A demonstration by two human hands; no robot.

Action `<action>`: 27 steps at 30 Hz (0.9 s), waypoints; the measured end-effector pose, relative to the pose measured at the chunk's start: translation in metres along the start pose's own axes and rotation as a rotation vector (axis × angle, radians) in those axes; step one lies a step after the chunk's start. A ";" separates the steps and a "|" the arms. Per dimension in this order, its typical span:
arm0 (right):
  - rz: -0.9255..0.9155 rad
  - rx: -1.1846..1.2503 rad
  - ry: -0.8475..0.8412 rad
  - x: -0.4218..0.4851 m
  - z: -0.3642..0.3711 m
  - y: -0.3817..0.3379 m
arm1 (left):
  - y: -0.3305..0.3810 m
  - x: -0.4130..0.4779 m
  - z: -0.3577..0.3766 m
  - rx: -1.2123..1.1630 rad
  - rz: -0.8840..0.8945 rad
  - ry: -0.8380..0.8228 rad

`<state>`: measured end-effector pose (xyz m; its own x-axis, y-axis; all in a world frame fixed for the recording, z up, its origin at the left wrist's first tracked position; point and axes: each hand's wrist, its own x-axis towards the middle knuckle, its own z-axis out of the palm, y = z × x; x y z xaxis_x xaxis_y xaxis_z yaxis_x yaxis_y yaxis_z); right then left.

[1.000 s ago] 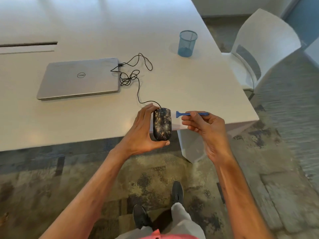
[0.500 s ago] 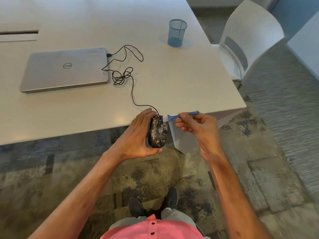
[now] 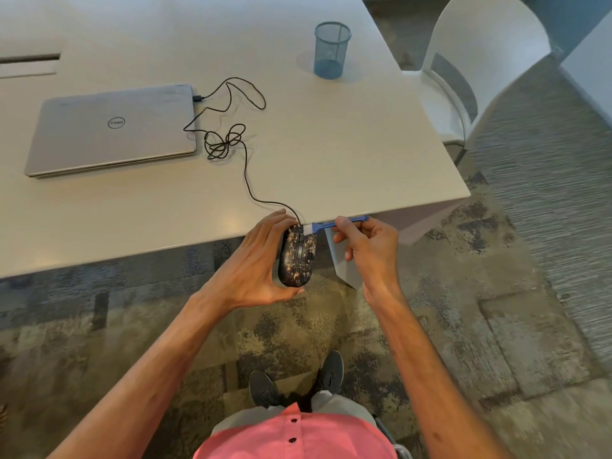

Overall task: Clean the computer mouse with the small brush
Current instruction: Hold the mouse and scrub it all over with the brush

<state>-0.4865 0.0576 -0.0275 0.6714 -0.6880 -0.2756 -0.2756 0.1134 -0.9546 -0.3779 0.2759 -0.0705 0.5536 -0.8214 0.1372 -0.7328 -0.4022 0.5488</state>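
Note:
A black computer mouse [image 3: 297, 260], speckled with pale dirt, is held in the air just in front of the table's near edge. My left hand [image 3: 256, 265] wraps around its left side and underside. My right hand [image 3: 367, 246] pinches a small blue brush [image 3: 326, 225] by its handle. The brush's white bristles touch the front end of the mouse, by the cable. The mouse's black cable [image 3: 231, 140] runs in loops over the table to a closed silver laptop [image 3: 112, 129].
The white table [image 3: 331, 154] carries a blue mesh pen cup [image 3: 331, 49] at the back right. A white chair [image 3: 477, 71] stands at the table's right corner. Patterned carpet lies below, with my shoes [image 3: 298, 380] under my hands.
The brush has moved left from beside the mouse until its bristles touch the mouse's front end. Both hands sit lower in view, as the camera tilted down.

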 end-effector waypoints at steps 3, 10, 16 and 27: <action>0.005 -0.021 0.020 -0.001 0.001 0.002 | -0.002 0.001 -0.001 -0.001 0.001 -0.008; 0.051 -0.107 0.072 -0.001 -0.008 0.008 | -0.006 -0.001 0.001 -0.009 0.016 -0.041; 0.045 -0.049 0.096 -0.002 -0.012 0.009 | -0.012 -0.002 0.003 -0.014 0.010 -0.040; 0.100 0.042 0.095 -0.013 0.008 0.022 | -0.012 -0.003 0.003 -0.039 0.030 -0.049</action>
<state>-0.4956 0.0748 -0.0460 0.5728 -0.7365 -0.3597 -0.3077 0.2134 -0.9272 -0.3720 0.2818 -0.0804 0.5108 -0.8522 0.1136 -0.7323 -0.3621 0.5768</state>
